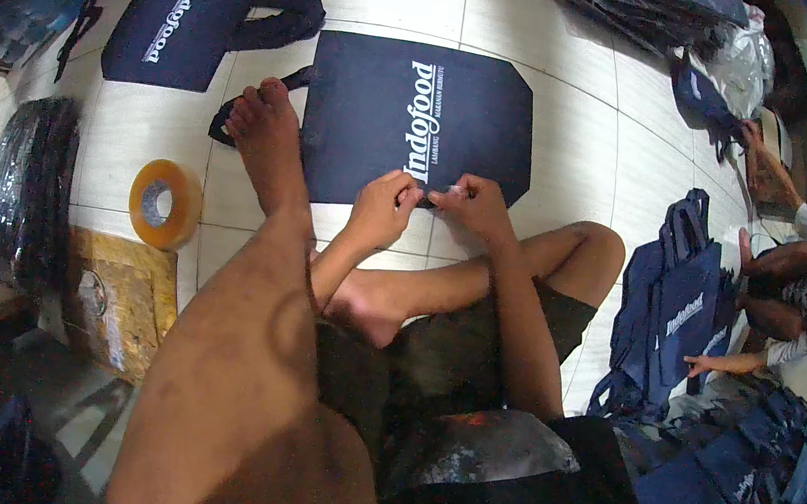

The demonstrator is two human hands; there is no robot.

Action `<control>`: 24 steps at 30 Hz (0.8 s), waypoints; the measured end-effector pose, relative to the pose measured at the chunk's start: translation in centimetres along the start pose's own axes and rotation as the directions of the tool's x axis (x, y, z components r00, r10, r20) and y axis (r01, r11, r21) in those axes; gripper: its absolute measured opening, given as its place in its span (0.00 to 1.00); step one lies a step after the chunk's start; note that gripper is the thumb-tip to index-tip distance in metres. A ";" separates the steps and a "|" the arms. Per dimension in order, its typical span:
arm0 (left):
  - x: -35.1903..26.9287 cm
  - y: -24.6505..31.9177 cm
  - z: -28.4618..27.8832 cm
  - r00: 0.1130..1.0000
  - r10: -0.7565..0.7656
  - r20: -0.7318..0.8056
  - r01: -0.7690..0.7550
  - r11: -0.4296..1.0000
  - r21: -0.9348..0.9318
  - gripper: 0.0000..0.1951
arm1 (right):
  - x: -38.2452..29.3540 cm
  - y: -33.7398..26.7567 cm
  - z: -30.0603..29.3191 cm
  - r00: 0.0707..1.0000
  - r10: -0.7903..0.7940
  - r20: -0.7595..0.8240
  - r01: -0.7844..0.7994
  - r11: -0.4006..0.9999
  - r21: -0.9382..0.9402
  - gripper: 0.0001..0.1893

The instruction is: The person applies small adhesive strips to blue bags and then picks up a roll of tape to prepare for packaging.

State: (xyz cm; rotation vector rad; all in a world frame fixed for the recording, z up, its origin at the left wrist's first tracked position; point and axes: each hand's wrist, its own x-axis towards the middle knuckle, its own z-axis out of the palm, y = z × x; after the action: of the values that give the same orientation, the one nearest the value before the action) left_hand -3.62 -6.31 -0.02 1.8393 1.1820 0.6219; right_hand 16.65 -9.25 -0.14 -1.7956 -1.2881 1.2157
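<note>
A navy fabric tote bag (367,119) with white printed writing lies flat on the tiled floor before me. Its handle (222,125) sticks out at the left, partly hidden by my bare foot. At the bag's near edge, my left hand (383,208) pinches the fabric between thumb and fingers. Close beside it, my right hand (480,208) grips the same edge, the thumb pointing towards the left hand. The cloth between the fingertips looks slightly bunched, though the fingers hide most of it. A second navy tote bag (174,27) lies at the upper left with its handle pointing right.
Left of my leg are a roll of clear tape (186,206) and a worn yellowish box (119,293). Plastic-wrapped bundles (645,10) lie at the far right. Another person (784,291) sits at right, touching stacked tote bags (690,317); a bag heap (716,472) lies nearer.
</note>
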 end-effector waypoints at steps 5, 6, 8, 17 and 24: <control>-0.1 -0.7 0.9 0.985 0.158 -0.074 -0.143 0.973 0.182 0.08 | 0.4 0.4 1.3 0.975 -0.219 -0.041 0.185 0.899 -0.397 0.19; -0.1 -0.7 0.8 0.987 0.147 -0.058 -0.136 0.978 0.157 0.08 | 0.4 0.5 1.1 0.979 -0.199 -0.040 0.173 0.920 -0.352 0.19; 0.1 -0.6 0.4 0.995 0.093 -0.033 -0.091 0.995 0.051 0.09 | 0.3 0.5 0.5 0.987 -0.157 -0.031 0.144 0.956 -0.258 0.19; -0.1 -0.5 0.7 0.989 0.136 -0.064 -0.126 0.982 0.143 0.07 | 0.3 -0.3 0.7 0.994 -0.102 -0.046 0.085 0.953 -0.292 0.19; -0.1 -0.7 0.4 0.988 0.149 -0.048 -0.142 0.983 0.120 0.08 | -0.2 -0.9 0.6 0.999 -0.045 -0.021 0.039 0.977 -0.210 0.18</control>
State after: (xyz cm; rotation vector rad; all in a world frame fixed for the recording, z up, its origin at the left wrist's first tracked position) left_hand -3.69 -6.41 -0.77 2.0324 1.1486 0.7043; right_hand 15.76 -9.13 0.44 -1.9133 -1.4789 1.0631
